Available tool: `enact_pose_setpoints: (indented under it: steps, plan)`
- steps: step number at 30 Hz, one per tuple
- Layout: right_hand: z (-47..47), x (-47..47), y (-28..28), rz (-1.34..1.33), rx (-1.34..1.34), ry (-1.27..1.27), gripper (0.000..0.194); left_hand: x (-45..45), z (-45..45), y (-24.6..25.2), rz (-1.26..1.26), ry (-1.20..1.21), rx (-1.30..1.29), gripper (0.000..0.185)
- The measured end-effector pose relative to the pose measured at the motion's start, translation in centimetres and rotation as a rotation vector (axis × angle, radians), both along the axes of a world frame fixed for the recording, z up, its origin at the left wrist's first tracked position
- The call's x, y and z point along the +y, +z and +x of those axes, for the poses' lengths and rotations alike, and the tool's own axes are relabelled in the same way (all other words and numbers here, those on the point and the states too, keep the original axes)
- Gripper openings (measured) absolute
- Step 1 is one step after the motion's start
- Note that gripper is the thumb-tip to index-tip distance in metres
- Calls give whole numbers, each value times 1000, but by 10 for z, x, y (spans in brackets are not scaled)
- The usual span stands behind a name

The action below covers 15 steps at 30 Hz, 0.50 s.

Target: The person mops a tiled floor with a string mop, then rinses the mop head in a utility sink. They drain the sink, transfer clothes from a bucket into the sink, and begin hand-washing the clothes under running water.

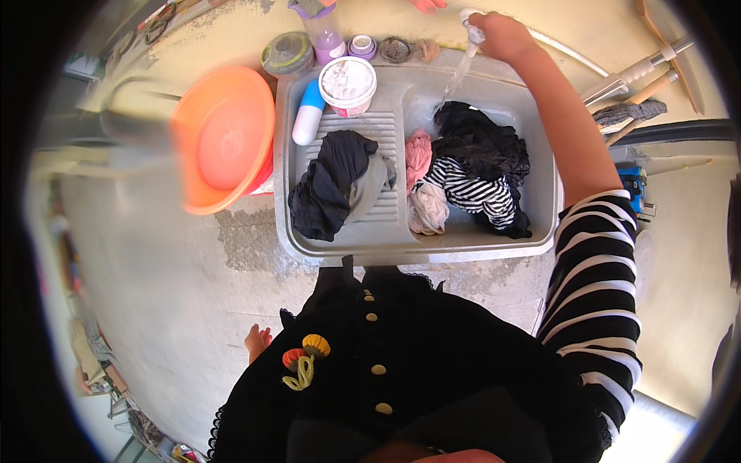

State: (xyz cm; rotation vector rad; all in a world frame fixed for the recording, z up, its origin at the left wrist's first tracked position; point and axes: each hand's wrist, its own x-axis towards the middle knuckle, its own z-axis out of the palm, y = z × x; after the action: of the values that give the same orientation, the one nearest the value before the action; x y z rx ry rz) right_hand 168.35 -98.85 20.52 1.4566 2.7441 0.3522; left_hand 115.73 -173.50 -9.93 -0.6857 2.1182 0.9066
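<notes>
My right hand [503, 36] is closed around a white tap [470, 26] on the back wall. Water [460, 78] runs from it into the right basin of a grey laundry sink [477, 250]. Wet clothes lie there: a black garment [480, 139], a black-and-white striped one [472, 191], a pink cloth [418, 153] and a pale one [428, 209]. On the ribbed washboard [385, 208] at left rests a dark garment [333, 185] with a grey part. Low beside my body hangs my left hand [259, 341], holding nothing, partly hidden by my black clothing.
An orange basin [228, 139] stands left of the sink. A tub of white powder [347, 84] and a blue-and-white bottle [308, 113] sit on its back left corner. Behind are a purple-and-clear jug [324, 35] and a lidded container [288, 53]. Long-handled tools [642, 87] lean at right.
</notes>
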Motion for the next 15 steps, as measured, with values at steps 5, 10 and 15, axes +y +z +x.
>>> enact_pose_setpoints:
  steps: [5,10,15]
  plan:
    - [49,-13,-24,14,776,102,41,-45,-7,-22,-1,-41,1,51]
    - [80,-92,-149,-358,539,-631,39,-74,-16,-30,275,-80,-182,48]
    - [41,-141,-258,-384,60,1,69,-44,1,1,124,-421,-196,42]
